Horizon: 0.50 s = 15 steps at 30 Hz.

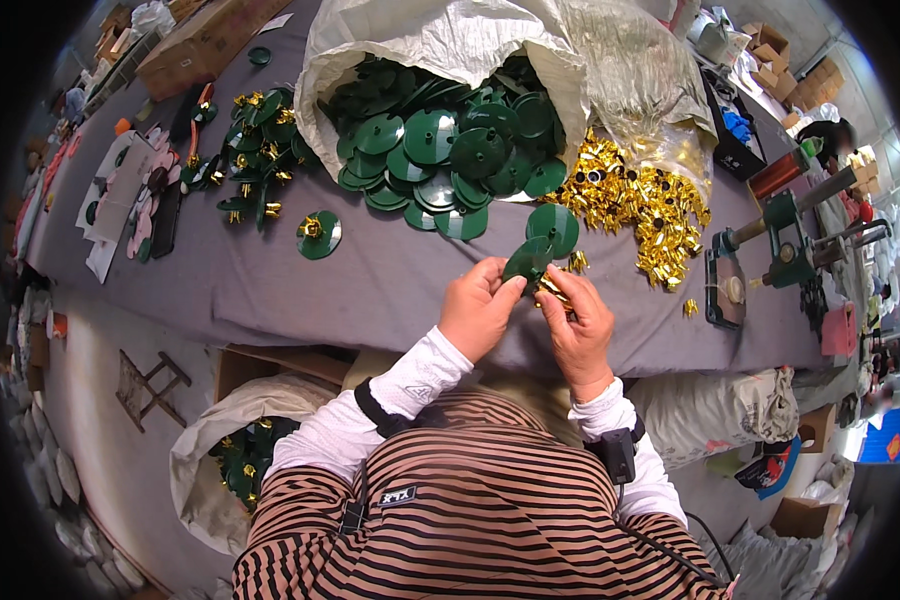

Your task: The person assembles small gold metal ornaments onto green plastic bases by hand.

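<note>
My left hand (478, 308) pinches a dark green round disc (526, 259) over the front part of the table. Close beside it, my right hand (581, 330) has its fingers closed on a shiny gold clip-like piece (550, 288), held against the underside of that disc. Another green disc (553, 229) lies just beyond my hands. A white woven sack (332, 40) lies open at the back, with many green discs (430, 137) spilling from its mouth. To its right spreads a heap of gold pieces (660, 215). One disc with a gold piece on it (318, 234) lies to the left.
A pile of discs with gold pieces (260, 140) sits at the left on the grey-covered table (390, 300). A metal hand press (785, 240) stands at the right. Below the table's left side, a white sack (195, 470) holds more such pieces. A wooden stool (150, 385) is on the floor.
</note>
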{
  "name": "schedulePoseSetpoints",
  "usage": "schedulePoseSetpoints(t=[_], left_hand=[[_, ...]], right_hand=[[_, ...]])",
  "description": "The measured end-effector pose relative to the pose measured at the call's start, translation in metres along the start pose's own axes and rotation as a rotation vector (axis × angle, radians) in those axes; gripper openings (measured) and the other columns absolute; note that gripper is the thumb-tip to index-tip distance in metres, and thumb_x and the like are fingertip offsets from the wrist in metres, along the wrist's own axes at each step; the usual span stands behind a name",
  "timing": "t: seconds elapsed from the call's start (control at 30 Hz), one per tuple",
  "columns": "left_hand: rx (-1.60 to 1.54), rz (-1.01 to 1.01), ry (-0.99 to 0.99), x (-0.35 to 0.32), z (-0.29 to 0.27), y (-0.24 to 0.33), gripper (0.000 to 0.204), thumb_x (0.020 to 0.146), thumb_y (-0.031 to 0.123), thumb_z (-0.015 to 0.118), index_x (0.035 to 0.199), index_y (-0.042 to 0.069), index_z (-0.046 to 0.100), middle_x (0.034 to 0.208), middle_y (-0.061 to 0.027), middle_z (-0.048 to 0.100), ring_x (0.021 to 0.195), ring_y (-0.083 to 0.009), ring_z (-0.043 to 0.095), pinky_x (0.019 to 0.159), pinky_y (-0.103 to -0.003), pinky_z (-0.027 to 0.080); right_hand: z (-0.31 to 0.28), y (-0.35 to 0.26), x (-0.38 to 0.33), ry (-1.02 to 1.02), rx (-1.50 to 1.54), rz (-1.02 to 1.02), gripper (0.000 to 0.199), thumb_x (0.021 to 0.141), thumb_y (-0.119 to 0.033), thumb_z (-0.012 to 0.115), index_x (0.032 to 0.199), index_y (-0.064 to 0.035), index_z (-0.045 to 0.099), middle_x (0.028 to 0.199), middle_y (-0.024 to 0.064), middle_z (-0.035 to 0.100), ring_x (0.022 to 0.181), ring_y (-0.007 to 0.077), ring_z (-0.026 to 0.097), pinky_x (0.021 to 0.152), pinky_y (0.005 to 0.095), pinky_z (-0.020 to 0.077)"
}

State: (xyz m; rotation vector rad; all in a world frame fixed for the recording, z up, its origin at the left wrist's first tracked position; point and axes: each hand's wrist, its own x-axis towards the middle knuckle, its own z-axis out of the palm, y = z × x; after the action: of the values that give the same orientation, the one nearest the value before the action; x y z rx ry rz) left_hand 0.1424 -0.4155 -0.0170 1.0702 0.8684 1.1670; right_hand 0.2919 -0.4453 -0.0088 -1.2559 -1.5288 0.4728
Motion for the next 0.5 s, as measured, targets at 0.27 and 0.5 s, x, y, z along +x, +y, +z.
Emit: schedulePoseSetpoints(t=[0.27, 0.5], left_hand=[[0.637, 0.429, -0.056, -0.010, -0.003, 0.011, 0.026, 0.081, -0.001, 0.062, 0.107, 0.002, 0.062, 0.094, -0.0153, 0.068, 0.081, -0.0281, 0.068, 0.070, -0.030, 0.053], [0.672, 0.636, -0.072, -0.011, -0.008, 0.002, 0.030, 0.079, -0.003, 0.061, 0.109, 0.001, 0.061, 0.104, -0.0173, 0.066, 0.090, -0.0331, 0.066, 0.076, -0.034, 0.054]], right_hand=[[-0.003, -0.004, 0.000, -0.042, 0.053, 0.125, 0.025, 0.085, -0.004, 0.066, 0.110, 0.0000, 0.063, 0.089, 0.0108, 0.066, 0.072, 0.0145, 0.064, 0.064, 0.0259, 0.0504], [0.002, -0.003, -0.012, -0.052, 0.074, 0.168, 0.025, 0.087, -0.006, 0.065, 0.111, 0.0012, 0.063, 0.089, 0.0066, 0.067, 0.073, 0.0105, 0.062, 0.063, 0.0234, 0.0497]])
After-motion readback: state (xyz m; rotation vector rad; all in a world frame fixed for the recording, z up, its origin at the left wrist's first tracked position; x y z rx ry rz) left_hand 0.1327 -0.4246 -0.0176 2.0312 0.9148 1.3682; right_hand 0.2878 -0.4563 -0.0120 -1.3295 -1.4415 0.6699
